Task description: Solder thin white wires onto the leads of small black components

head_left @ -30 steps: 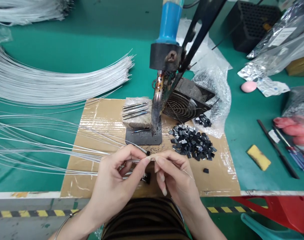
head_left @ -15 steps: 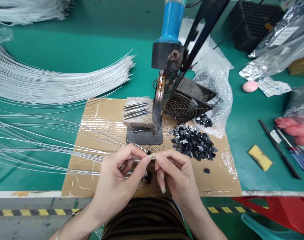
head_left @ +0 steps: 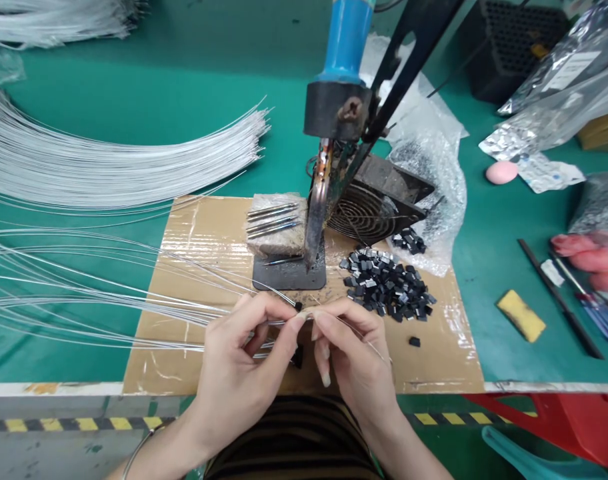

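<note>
My left hand is closed, thumb and forefinger pinched on thin white wires that trail off to the left. Fingertip to fingertip with it, my right hand pinches a thin wire too; a fine strand passes across its palm side. What lies right between the fingertips is mostly hidden. A small black connector on a wire end shows just above the left forefinger, and another dark piece is partly hidden below. Above both hands a blue-handled soldering iron points down from its stand.
A pile of small black pieces lies right of the hands on cardboard, one loose piece apart. Behind are a block with metal rods and a fan. A wire bundle lies left, a yellow sponge right.
Both hands stay pinched together in nearly the same place. The left hand and its wrist have shifted very slightly; nothing has been let go.
</note>
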